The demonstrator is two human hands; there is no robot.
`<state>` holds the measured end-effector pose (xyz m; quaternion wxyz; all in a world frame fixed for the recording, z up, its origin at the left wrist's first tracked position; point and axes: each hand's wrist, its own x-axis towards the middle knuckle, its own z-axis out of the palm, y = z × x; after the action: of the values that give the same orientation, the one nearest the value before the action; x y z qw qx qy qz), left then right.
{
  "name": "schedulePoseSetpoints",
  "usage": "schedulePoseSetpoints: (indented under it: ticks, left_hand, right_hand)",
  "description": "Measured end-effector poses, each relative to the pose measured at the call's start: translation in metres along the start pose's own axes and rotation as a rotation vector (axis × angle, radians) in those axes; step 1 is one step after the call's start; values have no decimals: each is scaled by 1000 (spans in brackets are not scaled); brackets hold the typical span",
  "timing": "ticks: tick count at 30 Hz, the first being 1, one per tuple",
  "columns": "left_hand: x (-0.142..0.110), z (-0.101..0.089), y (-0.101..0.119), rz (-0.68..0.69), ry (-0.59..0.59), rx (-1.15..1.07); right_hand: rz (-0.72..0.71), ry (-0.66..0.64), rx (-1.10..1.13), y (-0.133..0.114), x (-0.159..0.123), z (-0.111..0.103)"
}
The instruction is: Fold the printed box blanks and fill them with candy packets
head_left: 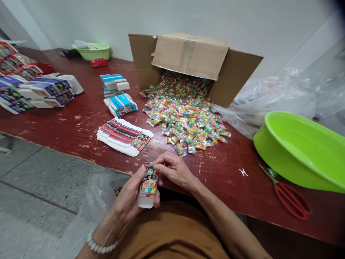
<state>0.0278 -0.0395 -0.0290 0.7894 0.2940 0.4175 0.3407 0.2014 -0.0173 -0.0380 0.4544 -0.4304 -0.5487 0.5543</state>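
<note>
Packing workshop, by the look of it. Long red tabletop (pixel 229 162), paint worn and chipped. Big cardboard carton (pixel 175 54) open on its side, candy sachets (pixel 185 122) spilling out in bulk. Flat printed boxes (pixel 121 133) fanned out; banded bundles (pixel 126 108) just behind. Red-handled scissors (pixel 282 190), green basin (pixel 275 154), plastic sheeting (pixel 272 99). Plain pale wall (pixel 113 25), speckled grey floor (pixel 29 183).

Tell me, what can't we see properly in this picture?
All in the head view:
- Inside of the small box: its front panel hides it.
- Parts of the left hand's fingers: behind that box.
- Deep inside the cardboard box: its flap and the sweets block it.
- Rest of the big green tub: cut off by the right edge.
- Smallest print on the small box: too tiny.
</note>
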Motion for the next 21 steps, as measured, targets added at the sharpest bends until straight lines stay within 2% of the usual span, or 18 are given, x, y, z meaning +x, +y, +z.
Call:
schedulePoseSetpoints:
  ticks: [5, 12, 14, 17, 19, 21]
  left_hand:
    - [6, -1, -6, 82, 43, 85]
    - [8, 0, -2, 187, 53, 218]
    - [8, -1, -3, 187, 63, 217]
    - [10, 0, -5, 180, 72, 199]
    - [12, 1, -6, 177, 81, 214]
    - [14, 1, -6, 176, 98, 244]
  right_hand:
    - [193, -79, 114, -11, 4, -1]
    - [200, -64, 175, -17, 13, -3]
    - [166, -106, 177, -18, 10, -5]
    - [-3, -173, 38, -21, 5, -10]
    - [-132, -147, -173, -22, 3, -14]
    - [-170, -90, -317, -23, 3, -16]
